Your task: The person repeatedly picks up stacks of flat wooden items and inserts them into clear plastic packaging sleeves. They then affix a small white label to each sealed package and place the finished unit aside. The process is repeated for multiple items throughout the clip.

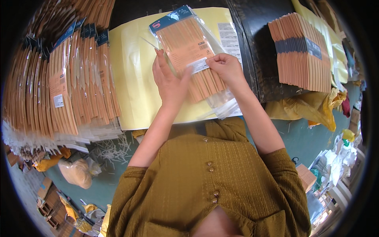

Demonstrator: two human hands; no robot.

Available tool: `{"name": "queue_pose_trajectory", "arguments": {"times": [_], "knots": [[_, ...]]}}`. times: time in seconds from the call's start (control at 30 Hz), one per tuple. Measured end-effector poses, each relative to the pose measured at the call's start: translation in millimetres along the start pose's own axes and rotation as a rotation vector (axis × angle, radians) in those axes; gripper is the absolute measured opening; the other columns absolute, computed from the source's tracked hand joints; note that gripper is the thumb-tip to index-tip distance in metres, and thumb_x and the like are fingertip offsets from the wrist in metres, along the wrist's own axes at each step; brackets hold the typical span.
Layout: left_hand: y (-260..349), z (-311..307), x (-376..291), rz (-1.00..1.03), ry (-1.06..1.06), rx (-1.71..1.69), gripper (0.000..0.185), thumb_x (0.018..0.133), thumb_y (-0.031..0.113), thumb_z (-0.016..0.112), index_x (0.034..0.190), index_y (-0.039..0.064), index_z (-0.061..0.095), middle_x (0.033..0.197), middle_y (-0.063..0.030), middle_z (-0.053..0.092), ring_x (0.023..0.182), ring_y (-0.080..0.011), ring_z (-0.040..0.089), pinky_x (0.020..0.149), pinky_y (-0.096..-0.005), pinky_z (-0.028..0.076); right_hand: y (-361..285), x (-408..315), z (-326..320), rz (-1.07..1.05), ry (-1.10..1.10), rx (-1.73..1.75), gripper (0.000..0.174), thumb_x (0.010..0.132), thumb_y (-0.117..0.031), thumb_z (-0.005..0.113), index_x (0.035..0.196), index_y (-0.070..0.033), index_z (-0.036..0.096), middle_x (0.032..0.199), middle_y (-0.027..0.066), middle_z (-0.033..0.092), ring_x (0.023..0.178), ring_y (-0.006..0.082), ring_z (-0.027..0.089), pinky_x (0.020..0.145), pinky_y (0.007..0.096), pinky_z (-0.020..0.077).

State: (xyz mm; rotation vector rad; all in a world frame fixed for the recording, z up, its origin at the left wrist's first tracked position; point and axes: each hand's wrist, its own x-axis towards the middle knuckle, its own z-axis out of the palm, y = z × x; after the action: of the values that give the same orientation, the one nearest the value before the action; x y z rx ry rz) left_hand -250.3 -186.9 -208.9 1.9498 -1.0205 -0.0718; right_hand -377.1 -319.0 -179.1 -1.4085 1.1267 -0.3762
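A clear plastic bag of flat wooden sticks (189, 38), apparently chopsticks, lies tilted before me, with a dark blue header and a printed paper band. Across the lower part of the band is a white printed label (197, 65). My right hand (226, 66) pinches the label's right end between thumb and finger. At the bag's left edge is my left hand (170, 81), its blurred thumb over the label's left end. A thin pale strip (149, 43) juts out by its fingertips; whether they grip it is unclear.
Yellow glossy sheet (130, 77) lies under the bag on a black table (251, 17). A sheet of labels (229, 38) shows at right. Many bagged bundles (62, 83) stand at left. Unbagged banded bundles (300, 53) stand at right. Paper strips (114, 151) litter the floor.
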Motion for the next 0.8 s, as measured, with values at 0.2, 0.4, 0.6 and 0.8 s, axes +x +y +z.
{"name": "queue_pose_trajectory", "arguments": {"times": [0.2, 0.4, 0.6, 0.8], "knots": [[1, 0, 0, 0.006, 0.002, 0.030, 0.105, 0.079, 0.022, 0.077, 0.157, 0.014, 0.008, 0.146, -0.0224, 0.035, 0.132, -0.0412, 0.036, 0.111, -0.0509, 0.028, -16, -12, 4, -0.120, 0.248, -0.685, 0.038, 0.081, -0.031, 0.079, 0.093, 0.002, 0.064, 0.075, 0.0117, 0.067, 0.067, 0.0230, 0.066, 0.064, 0.0336, 0.0518], [3, -3, -1, -0.024, -0.001, -0.056, 0.101, 0.084, 0.014, 0.070, 0.157, 0.012, 0.001, 0.146, -0.0218, 0.031, 0.129, -0.0390, 0.044, 0.106, -0.0466, 0.038, -13, -28, -6, -0.296, 0.364, -0.793, 0.050, 0.079, -0.039, 0.078, 0.101, 0.002, 0.061, 0.088, 0.0173, 0.069, 0.084, 0.0352, 0.068, 0.073, 0.0417, 0.0530], [8, 2, -12, -0.151, 0.044, -0.306, 0.100, 0.087, 0.004, 0.064, 0.155, 0.009, -0.008, 0.149, -0.0230, 0.021, 0.129, -0.0388, 0.048, 0.105, -0.0422, 0.043, -3, -26, -5, -0.165, 0.171, -0.602, 0.053, 0.079, -0.040, 0.079, 0.102, 0.005, 0.063, 0.088, 0.0174, 0.069, 0.082, 0.0279, 0.067, 0.071, 0.0372, 0.0514], [28, -28, -1, -0.177, 0.022, -0.511, 0.103, 0.083, 0.002, 0.067, 0.155, 0.008, -0.006, 0.149, -0.0220, 0.021, 0.131, -0.0380, 0.045, 0.106, -0.0440, 0.042, -27, -30, -2, -0.073, -0.164, 0.074, 0.039, 0.089, -0.026, 0.072, 0.113, 0.004, 0.063, 0.104, 0.0073, 0.067, 0.094, 0.0113, 0.060, 0.082, 0.0270, 0.0474]]}}
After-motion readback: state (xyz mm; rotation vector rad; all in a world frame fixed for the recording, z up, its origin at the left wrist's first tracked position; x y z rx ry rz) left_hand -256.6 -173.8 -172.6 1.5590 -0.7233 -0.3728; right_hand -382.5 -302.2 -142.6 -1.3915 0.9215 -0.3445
